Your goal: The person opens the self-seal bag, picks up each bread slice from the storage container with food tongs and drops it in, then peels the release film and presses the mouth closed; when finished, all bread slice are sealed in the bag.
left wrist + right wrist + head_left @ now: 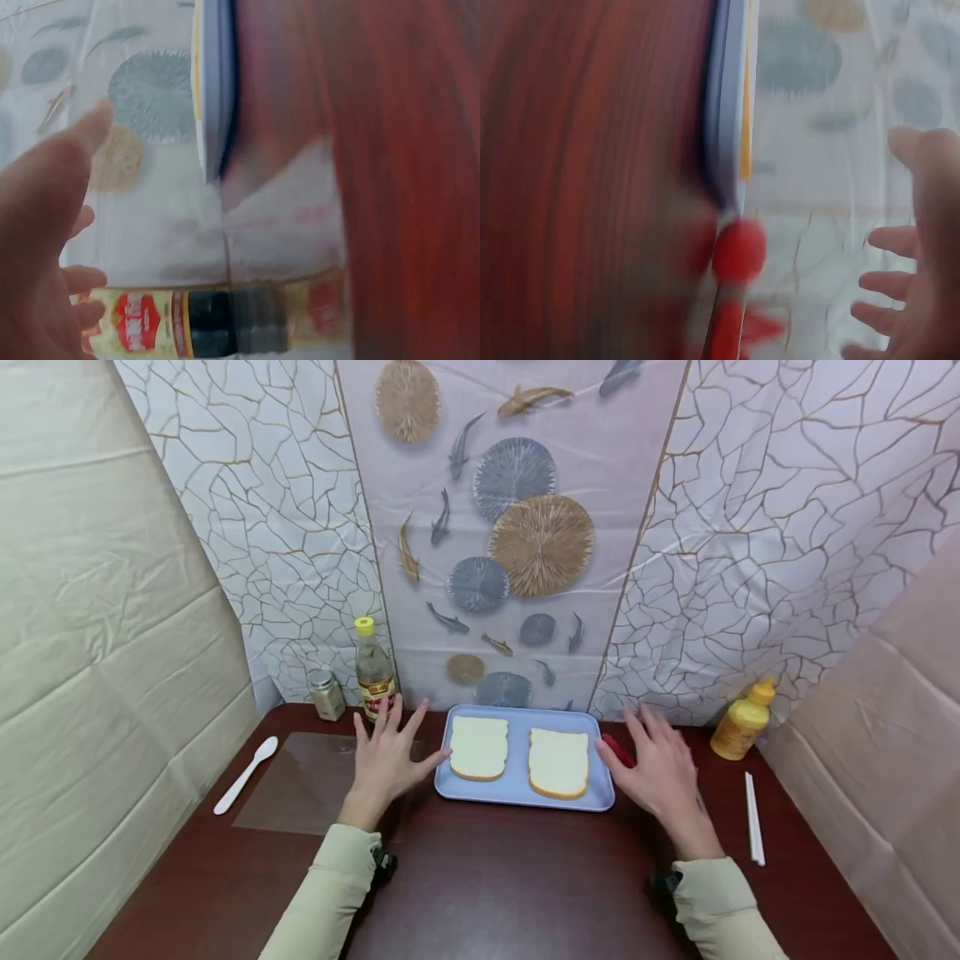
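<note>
A light blue tray (517, 764) lies at the back of the table, bearing a left bread slice (478, 747) and a right bread slice (558, 762) side by side. My left hand (384, 767), fingers spread, hovers left of the tray, its thumb near the corner. Behind it stands a yellow-capped bottle (373, 664), whose label shows in the left wrist view. On the tray's right is my right hand (662, 774), fingers spread and holding nothing. It partly hides a red object (618, 751), which looks blurred and round-ended in the right wrist view; its kind is unclear.
A clear sheet (296, 785) lies on the left, partly under my left arm. Beside it are a white spoon (246, 775) and a small jar (326, 695). At the right stand a yellow squeeze bottle (741, 723) and white chopsticks (753, 818). Patterned cloth (517, 635) walls the back.
</note>
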{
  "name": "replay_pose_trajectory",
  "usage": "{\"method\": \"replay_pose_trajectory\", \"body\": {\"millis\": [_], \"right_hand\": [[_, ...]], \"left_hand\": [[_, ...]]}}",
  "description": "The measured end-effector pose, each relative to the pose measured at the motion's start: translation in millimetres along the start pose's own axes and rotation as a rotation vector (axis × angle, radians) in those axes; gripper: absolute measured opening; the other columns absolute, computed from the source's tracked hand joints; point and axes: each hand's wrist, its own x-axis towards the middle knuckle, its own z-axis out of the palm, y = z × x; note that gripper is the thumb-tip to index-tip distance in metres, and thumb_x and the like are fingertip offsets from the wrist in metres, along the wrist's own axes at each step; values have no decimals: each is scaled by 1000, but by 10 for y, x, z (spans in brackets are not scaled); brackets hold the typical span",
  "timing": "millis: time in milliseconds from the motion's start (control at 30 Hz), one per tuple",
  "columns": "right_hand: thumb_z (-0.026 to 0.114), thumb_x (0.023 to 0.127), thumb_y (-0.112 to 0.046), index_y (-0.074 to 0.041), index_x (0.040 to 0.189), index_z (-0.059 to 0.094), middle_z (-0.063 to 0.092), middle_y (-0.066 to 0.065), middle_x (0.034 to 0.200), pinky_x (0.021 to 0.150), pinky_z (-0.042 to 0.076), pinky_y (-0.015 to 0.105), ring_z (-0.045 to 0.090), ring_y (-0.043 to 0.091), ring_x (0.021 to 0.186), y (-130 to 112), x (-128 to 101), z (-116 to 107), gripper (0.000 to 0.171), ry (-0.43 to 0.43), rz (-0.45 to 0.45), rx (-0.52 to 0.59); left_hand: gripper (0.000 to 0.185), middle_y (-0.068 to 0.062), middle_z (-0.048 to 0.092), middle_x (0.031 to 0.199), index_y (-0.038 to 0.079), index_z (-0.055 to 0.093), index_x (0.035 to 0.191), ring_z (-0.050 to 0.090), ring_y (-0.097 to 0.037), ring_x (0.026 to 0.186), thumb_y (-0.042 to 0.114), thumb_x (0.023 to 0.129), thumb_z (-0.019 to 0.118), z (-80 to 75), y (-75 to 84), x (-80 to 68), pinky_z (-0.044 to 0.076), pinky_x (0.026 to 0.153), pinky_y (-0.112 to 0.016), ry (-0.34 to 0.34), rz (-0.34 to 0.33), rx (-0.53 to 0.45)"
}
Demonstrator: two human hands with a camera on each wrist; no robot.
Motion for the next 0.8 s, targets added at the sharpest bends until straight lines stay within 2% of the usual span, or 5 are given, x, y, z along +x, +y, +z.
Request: {"method": "replay_pose_trajectory", "body": {"millis": [133,333,533,667,800], "right_hand": [[66,103,-52,-14,155,58,53,16,164,108,50,71,52,43,148,-374,-37,148,65,-14,-83,98],[73,102,-32,-8,140,70,68,14,147,109,57,54,67,33,134,-1135,-43,450,45,-113,-280,301],[73,103,-19,1,126,75,78,15,125,97,63,43,77,30,112,-1948,-51,749,31,-248,-448,442],[64,110,-28,0,139,70,72,15,141,111,58,42,69,27,132,-2395,-71,900,41,-465,-473,412],[59,112,-35,-2,155,57,54,14,165,125,45,44,49,26,155,-2613,-133,975,54,-685,-436,314]], "left_hand": [[76,-20,49,167,22,54,161,44,-41,158,61,99,72,-68,-173,-65,28,127,-73,20,45,-80],[45,-16,73,140,11,73,138,70,-39,127,38,101,78,-155,-515,-245,57,104,-60,-44,155,-138],[39,-17,73,138,6,75,134,68,-38,130,26,100,80,-169,-783,-379,55,109,-59,-164,233,-232],[49,-26,64,148,6,70,142,58,-47,141,26,99,81,-160,-868,-408,48,115,-67,-236,248,-293],[52,-30,54,158,13,67,149,50,-52,147,30,101,79,-139,-914,-426,43,117,-72,-332,241,-320]]}}
